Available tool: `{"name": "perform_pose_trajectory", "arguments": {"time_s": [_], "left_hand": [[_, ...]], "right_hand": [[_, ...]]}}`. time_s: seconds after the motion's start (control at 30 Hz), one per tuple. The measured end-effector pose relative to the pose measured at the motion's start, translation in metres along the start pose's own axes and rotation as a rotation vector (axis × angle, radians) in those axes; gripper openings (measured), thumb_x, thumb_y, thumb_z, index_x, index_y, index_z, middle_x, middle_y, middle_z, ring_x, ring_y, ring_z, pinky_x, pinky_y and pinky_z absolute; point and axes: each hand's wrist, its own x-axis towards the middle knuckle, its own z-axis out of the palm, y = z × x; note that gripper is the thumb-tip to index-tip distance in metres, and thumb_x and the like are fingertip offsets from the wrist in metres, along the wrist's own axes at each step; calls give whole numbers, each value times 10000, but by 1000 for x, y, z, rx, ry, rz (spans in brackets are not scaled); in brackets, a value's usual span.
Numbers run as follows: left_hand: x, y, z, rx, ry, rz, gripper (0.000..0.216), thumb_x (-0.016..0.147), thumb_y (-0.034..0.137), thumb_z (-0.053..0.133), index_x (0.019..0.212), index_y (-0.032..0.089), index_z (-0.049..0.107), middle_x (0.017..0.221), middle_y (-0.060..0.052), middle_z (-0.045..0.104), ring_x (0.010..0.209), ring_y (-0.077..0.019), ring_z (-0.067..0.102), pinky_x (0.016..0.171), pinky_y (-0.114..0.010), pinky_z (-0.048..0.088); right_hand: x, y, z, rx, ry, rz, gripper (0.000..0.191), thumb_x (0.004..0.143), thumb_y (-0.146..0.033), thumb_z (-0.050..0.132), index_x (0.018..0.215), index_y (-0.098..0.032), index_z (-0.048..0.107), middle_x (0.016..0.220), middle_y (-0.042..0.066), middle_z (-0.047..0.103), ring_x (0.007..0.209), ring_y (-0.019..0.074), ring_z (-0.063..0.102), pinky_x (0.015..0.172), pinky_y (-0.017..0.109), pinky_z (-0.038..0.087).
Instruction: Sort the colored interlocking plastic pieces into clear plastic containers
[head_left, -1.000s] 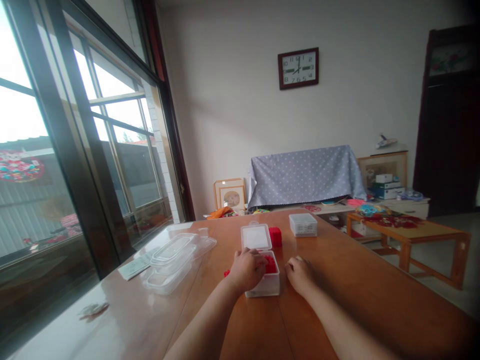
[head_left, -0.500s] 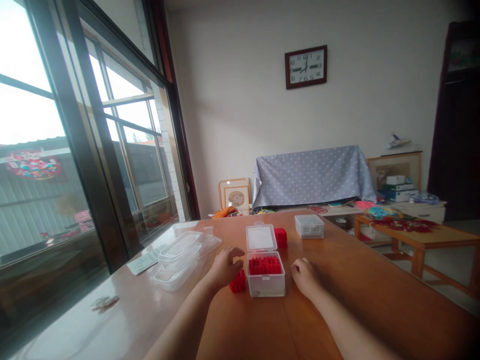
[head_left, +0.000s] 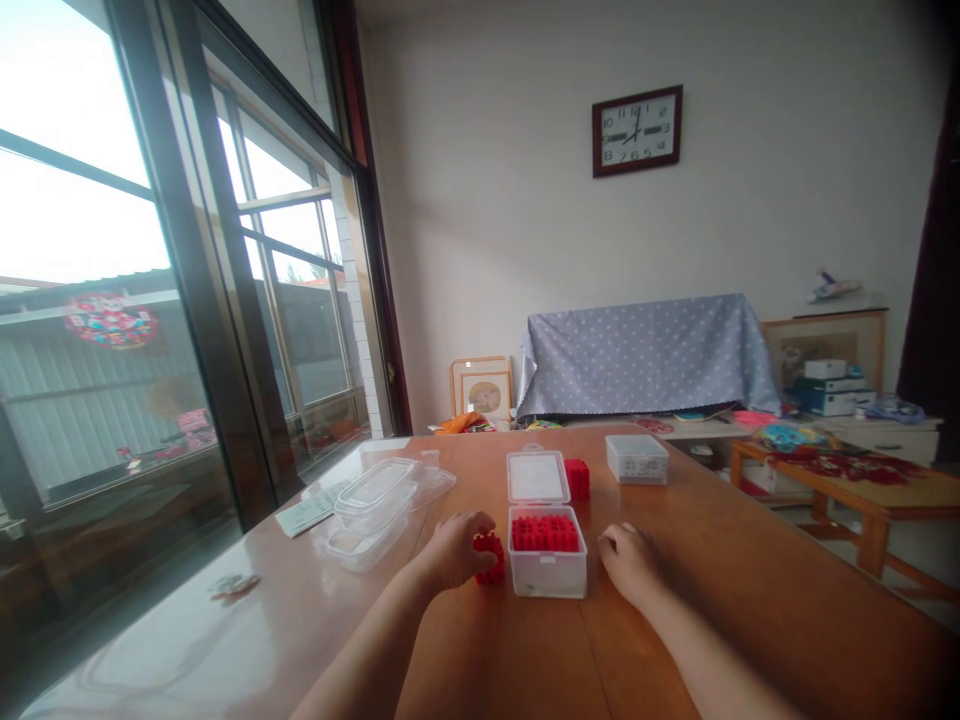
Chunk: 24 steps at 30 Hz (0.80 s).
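red block [head_left: 491,560]: on the counter [head_left: 750,600], just beside the box's left wall; can't tell if it touches. Half covered by the left hand.
left hand [head_left: 456,550]: just left of the box, palm down. fingers [head_left: 480,522] clenched over the top of the red block, grasping it.
right hand [head_left: 628,562]: just right of the box, resting on the counter, knuckles up. fingers curled in a loose fist; can't tell whether anything is inside. Small gap to the box wall.
box [head_left: 547,578]: small clear plastic, rectangular, upright, mid-counter between the two hands, open.
lid [head_left: 535,477]: clear, hinged on the box's far edge, flipped back and tilted up behind it.
packed blocks [head_left: 545,533]: red, in rows, filling the top of the box about level with the rim.
spare block [head_left: 577,479]: red, behind the box, just beside the lid's right edge.
shut box [head_left: 637,459]: clear, lid on, behind and right of the box, well apart from it. Contents pale, too small to tell.
tubs [head_left: 371,505]: clear containers, stacked, left of the box beyond the left hand.
slip [head_left: 307,517]: paper, lying flat, further left of the box than the tubs.
scrap [head_left: 234,586]: small pale thing, far left of the box; can't tell what it is.
clock [head_left: 637,131]: dark frame, on the wall high above the box.
cloth [head_left: 649,350]: grey-blue, dotted, draped over furniture well behind the box.
side table [head_left: 847,478]: wood, far right of the box, cluttered with colourful stuff.
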Motion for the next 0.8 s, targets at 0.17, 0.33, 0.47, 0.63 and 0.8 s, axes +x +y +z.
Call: {"name": "perform_pose_trajectory", "arguments": {"time_s": [0.17,0.33,0.47,0.63,0.8], "left_hand": [[4,2,-7,-49,136,42,352,730,242,722,1081,236,704,1082,-45,741,989,-236,667,886,-326,515],[13,30,-18,-70,238,137,219,817,295,676,1029,243,691,1057,-35,735,1007,-234,647,908,-339,490],[21,55,-11,-38,199,158,283,810,328,699,1088,274,693,1098,-32,731,1108,-277,603,972,-395,450],[29,64,5,-17,110,172,332,780,299,700,1111,287,720,1114,-44,731,1201,-311,555,1021,-424,429],[26,60,12,-14,128,156,367,810,217,618,1152,295,725,1205,-45,717,1233,-301,531,1046,-426,411]], "right_hand": [[-1,-3,-3,-6,3,3,216,929,-259,569,763,-225,704,882,62,705,846,211,615,692,315,308],[-1,-4,-5,-3,-1,11,201,922,-247,585,769,-220,713,891,66,711,851,207,618,707,313,314],[0,-1,-2,1,-10,15,207,924,-256,577,768,-220,708,883,64,708,855,209,617,710,310,319],[2,4,4,10,-7,-8,205,926,-260,566,781,-220,704,875,63,698,863,209,624,727,305,337],[3,6,7,14,7,-12,187,917,-253,579,780,-229,704,876,60,696,878,212,628,734,302,349]]}}
